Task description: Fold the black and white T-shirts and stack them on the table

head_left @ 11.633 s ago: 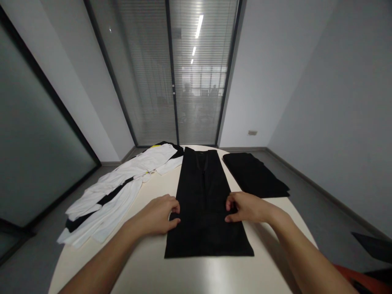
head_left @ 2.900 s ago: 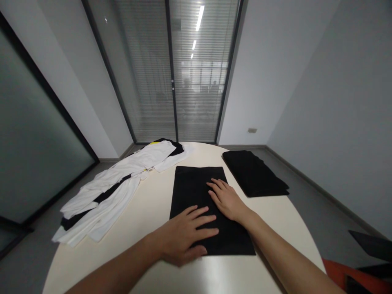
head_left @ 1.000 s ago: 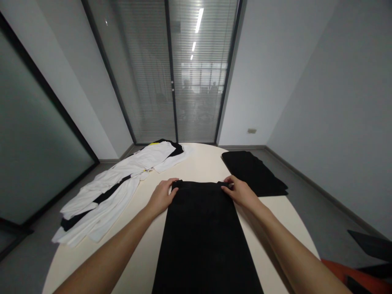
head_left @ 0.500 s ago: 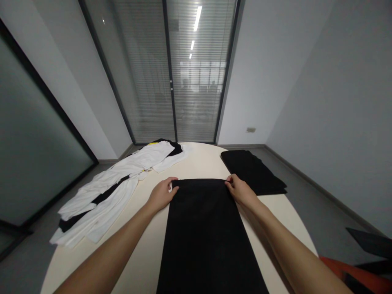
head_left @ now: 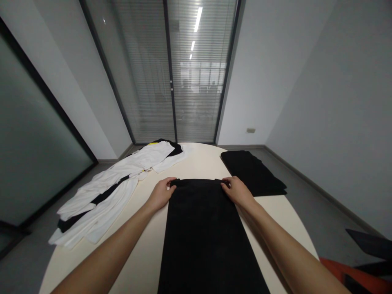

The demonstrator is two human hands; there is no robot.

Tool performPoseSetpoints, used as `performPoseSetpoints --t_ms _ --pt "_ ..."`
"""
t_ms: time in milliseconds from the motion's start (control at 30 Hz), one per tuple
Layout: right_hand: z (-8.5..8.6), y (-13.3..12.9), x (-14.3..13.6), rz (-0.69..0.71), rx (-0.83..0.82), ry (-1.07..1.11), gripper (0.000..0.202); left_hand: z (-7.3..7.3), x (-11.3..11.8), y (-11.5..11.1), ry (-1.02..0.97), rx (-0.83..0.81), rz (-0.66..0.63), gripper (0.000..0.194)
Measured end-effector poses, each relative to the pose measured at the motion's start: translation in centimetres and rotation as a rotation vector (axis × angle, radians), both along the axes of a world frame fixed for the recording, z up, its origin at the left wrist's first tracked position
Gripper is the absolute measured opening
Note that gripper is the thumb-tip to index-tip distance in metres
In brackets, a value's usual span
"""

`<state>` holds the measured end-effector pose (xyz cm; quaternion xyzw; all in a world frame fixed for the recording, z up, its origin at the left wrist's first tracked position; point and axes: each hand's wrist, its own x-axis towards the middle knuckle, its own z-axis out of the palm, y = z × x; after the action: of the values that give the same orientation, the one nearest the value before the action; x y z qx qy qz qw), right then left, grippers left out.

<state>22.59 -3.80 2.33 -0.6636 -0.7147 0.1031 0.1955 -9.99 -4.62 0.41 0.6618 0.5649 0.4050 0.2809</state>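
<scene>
A long black cloth point(head_left: 205, 232) lies flat on the pale table point(head_left: 141, 253), running from its middle down past the bottom of the view. My left hand point(head_left: 161, 193) pinches the cloth's far left corner between thumb and fingers. At the far right corner, my right hand point(head_left: 238, 190) pinches the same edge. The far edge looks slightly raised and bent near both hands. Some fingertips are hidden behind the cloth.
White garments point(head_left: 122, 165) with black and yellow parts lie along the table's left side. A folded black stack point(head_left: 252, 171) rests at the back right. Dark and red chair parts point(head_left: 352, 273) show at the lower right.
My right hand has shifted slightly left along the far edge. The edge, straight before, now bends up near both corners. My left hand has barely moved.
</scene>
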Motion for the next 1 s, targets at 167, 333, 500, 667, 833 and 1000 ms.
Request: performPoseSetpoints --t_ms 167,333,500,667,833,1000 --pt "1.2 -0.5 -0.1 0.024 -0.002 0.082 0.022 1.0 -0.4 -0.2 0.049 -0.093 0.027 0.029" --pt "2.7 -1.4 -0.2 0.050 -0.040 0.342 0.017 2.7 -0.2 -0.7 -0.069 -0.100 0.036 0.022" --pt "2.4 -1.6 -0.8 0.001 -0.195 0.633 0.040 4.4 1.1 -1.8 -0.239 -0.451 0.008 0.028" --pt "1.3 -1.0 -0.6 -0.021 -0.320 0.752 0.026 5.7 1.3 -2.1 -0.304 -0.523 0.087 0.023" --pt "1.6 -0.8 0.3 0.044 -0.243 0.885 0.028 6.5 1.0 -2.1 -0.407 -0.486 0.142 0.023" --pt "2.8 -1.1 0.2 0.137 -0.104 0.950 0.038 7.3 0.9 -2.2 -0.524 -0.347 0.133 0.025"
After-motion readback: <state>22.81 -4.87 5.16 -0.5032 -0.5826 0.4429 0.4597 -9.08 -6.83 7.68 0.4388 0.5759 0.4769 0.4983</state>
